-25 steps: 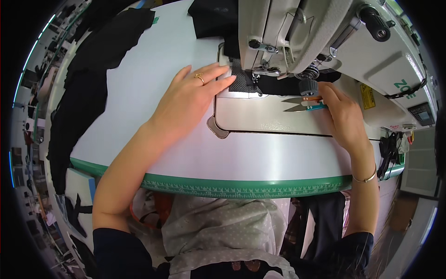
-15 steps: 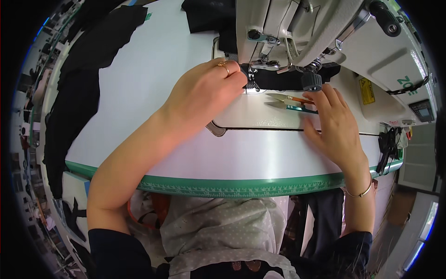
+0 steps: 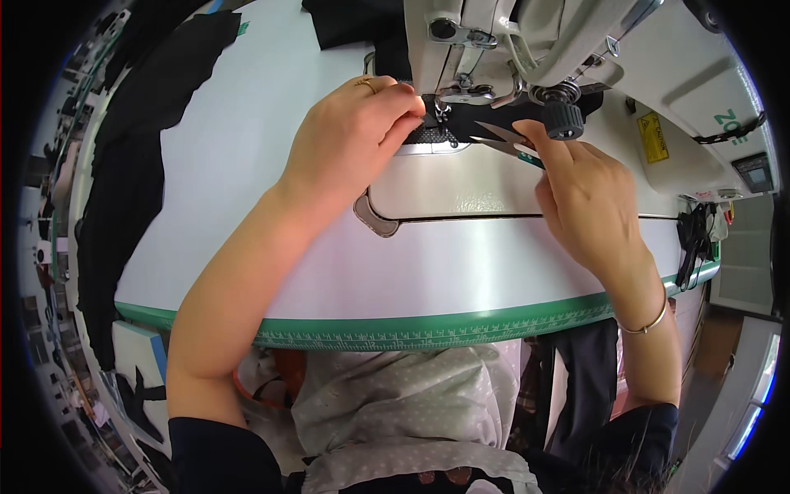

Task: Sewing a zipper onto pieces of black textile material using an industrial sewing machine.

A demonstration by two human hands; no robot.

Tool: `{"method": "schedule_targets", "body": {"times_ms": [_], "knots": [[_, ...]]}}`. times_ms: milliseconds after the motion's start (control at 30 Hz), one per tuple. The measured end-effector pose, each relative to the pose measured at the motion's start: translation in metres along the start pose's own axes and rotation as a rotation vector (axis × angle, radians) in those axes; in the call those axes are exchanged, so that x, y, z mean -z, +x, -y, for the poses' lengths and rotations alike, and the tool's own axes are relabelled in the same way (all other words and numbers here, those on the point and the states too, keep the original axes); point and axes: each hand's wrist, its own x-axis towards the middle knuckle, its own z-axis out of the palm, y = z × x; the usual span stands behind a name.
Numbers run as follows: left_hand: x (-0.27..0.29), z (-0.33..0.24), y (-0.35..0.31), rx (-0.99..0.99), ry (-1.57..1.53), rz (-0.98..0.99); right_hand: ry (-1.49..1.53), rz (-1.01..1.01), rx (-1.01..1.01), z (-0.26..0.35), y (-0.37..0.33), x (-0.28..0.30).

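My left hand is closed in a pinch just left of the presser foot, at the edge of a piece of black fabric that lies under the foot. The fingertips partly hide what they grip. In my right hand is a pair of thread snips, held between thumb and fingers. Their blades stand apart and point left toward the fabric by the foot. A white sewing machine stands over the cloth, its dark tension knob just above my right fingers.
Long black fabric lies along the table's left side, with more black cloth behind the machine bed. A green measuring strip runs along the front edge of the white table. Black cords bunch at the right.
My right hand has picked the snips up off the machine bed and brought their blades up to the fabric. The left hand stays pinched beside the foot. The view has shifted slightly.
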Motion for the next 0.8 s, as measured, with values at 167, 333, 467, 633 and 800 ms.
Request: {"method": "schedule_targets", "body": {"times_ms": [167, 333, 467, 633, 800], "knots": [[-0.001, -0.001, 0.004, -0.113, 0.061, 0.065, 0.030, -0.094, -0.163, 0.024, -0.009, -0.009], [-0.008, 0.006, 0.004, -0.214, 0.186, -0.007, 0.008, -0.183, -0.167, 0.037, -0.011, -0.017], [-0.010, 0.005, 0.009, -0.097, 0.091, 0.002, 0.001, -0.206, -0.106, 0.036, -0.003, -0.023], [-0.012, 0.005, 0.010, 0.093, -0.168, 0.011, -0.052, -0.211, -0.093, 0.036, 0.007, -0.033], [-0.009, 0.004, 0.013, 0.155, -0.093, 0.095, -0.056, -0.188, -0.087, 0.035, 0.010, -0.034]]}}
